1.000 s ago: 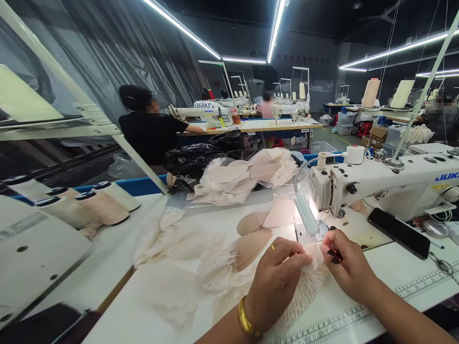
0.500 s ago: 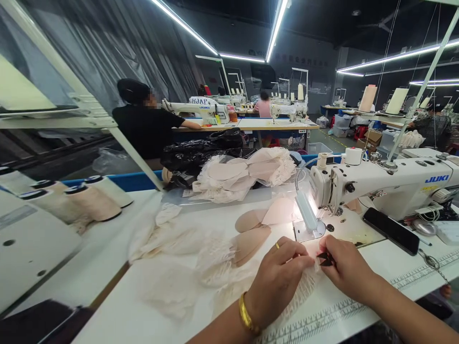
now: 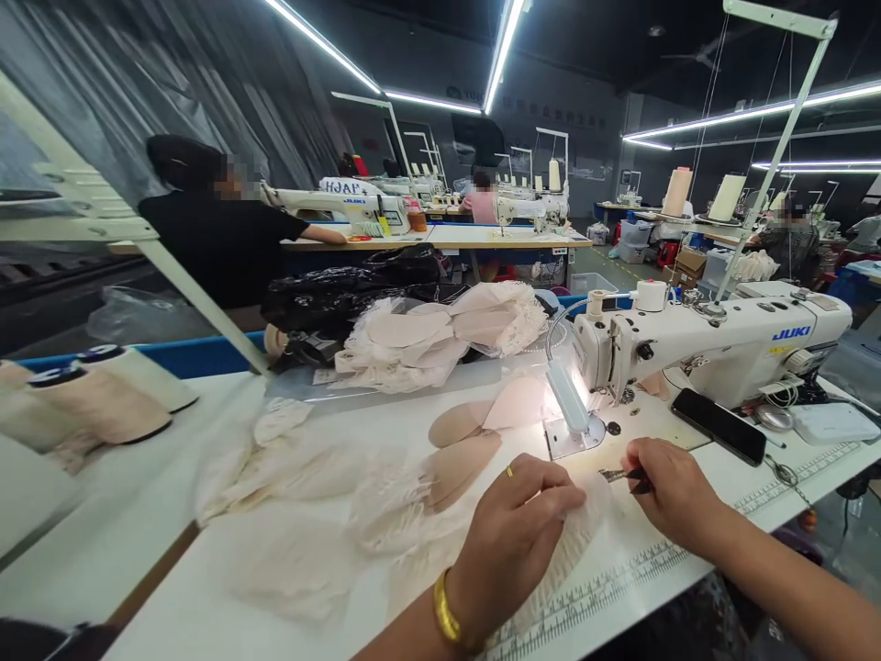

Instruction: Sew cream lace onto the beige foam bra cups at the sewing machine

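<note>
My left hand (image 3: 523,528) pinches the edge of a sheer cream lace piece (image 3: 593,514) at the front of the sewing table. In my right hand (image 3: 678,500) is a small dark pair of thread snips (image 3: 628,477), its tips pointing left toward the lace and a little apart from my left fingers. Beige fabric cups (image 3: 462,470) lie left of the lit needle plate (image 3: 574,442). More cream lace (image 3: 303,477) spreads across the table to the left. A white sewing machine (image 3: 695,335) stands just behind my right hand.
A black phone (image 3: 719,426) and a chain lie right of my right hand. Printed rulers (image 3: 640,574) run along the front edge. Behind are a lace pile (image 3: 440,332) and black plastic bags (image 3: 351,285). Thread cones (image 3: 103,395) stand left. A person in black (image 3: 206,220) sits beyond.
The view has turned slightly right. My right hand with the snips has drawn away from my left fingers, leaving a gap between them. My left hand keeps its pinch on the lace.
</note>
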